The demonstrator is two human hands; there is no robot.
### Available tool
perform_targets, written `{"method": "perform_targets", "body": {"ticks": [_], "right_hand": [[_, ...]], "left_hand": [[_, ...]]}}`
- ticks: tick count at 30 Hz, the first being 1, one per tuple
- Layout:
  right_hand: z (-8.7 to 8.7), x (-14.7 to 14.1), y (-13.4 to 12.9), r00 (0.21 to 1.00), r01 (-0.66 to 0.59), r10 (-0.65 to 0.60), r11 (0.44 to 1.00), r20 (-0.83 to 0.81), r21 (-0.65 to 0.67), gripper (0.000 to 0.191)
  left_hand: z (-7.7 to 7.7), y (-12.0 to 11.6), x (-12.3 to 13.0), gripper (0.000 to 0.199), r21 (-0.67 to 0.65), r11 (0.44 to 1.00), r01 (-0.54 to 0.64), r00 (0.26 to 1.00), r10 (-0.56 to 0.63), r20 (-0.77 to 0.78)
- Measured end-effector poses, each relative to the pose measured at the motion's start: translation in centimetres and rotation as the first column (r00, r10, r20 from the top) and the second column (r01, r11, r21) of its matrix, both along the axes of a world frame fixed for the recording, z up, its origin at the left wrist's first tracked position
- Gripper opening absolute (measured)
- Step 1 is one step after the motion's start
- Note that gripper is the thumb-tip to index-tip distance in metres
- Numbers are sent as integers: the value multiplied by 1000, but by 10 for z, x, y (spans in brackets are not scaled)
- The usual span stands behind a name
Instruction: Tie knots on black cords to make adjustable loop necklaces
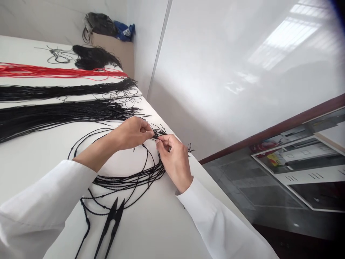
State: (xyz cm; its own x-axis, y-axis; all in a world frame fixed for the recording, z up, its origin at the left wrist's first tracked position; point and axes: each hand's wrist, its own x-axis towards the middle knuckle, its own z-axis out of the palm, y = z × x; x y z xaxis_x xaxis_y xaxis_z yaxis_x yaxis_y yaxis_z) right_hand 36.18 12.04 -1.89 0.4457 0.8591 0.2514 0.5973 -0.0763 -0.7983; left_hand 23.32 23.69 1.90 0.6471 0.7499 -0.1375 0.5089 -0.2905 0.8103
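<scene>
My left hand and my right hand pinch a small knotted bunch of black braided cord between their fingertips, close to the white table's edge. Loops of the same cord lie on the white table below my hands, partly under my left wrist. Black thread snips rest on the table's near side, beside the cord ends. Long bundles of black cord stretch away to the left of my left hand.
Farther along the table lie another black cord bundle, red cords and a dark tangle. A cardboard box holds dark and blue bags at the far end. A white wall rises beyond the table, and a drop to a grey floor lies past its edge.
</scene>
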Motion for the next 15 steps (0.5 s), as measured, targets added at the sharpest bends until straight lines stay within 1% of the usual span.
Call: {"method": "perform_targets", "body": {"ticks": [2, 6, 12, 15], "right_hand": [[1, 0, -1, 1000, 6, -6, 1000, -17, -16, 13], [3, -1, -2, 1000, 8, -8, 999, -28, -31, 15], [2, -1, -2, 1000, 10, -10, 1000, -13, -27, 14], [2, -1, -2, 1000, 12, -13, 999, -17, -30, 14]], "left_hand": [[2, 2, -1, 17, 23, 1000, 18, 1000, -17, -13], [3, 2, -3, 16, 15, 998, 65, 997, -64, -44], [4, 1, -2, 15, 10, 999, 47, 998, -46, -53], [5, 0, -2, 17, 2, 998, 61, 996, -61, -60]]}}
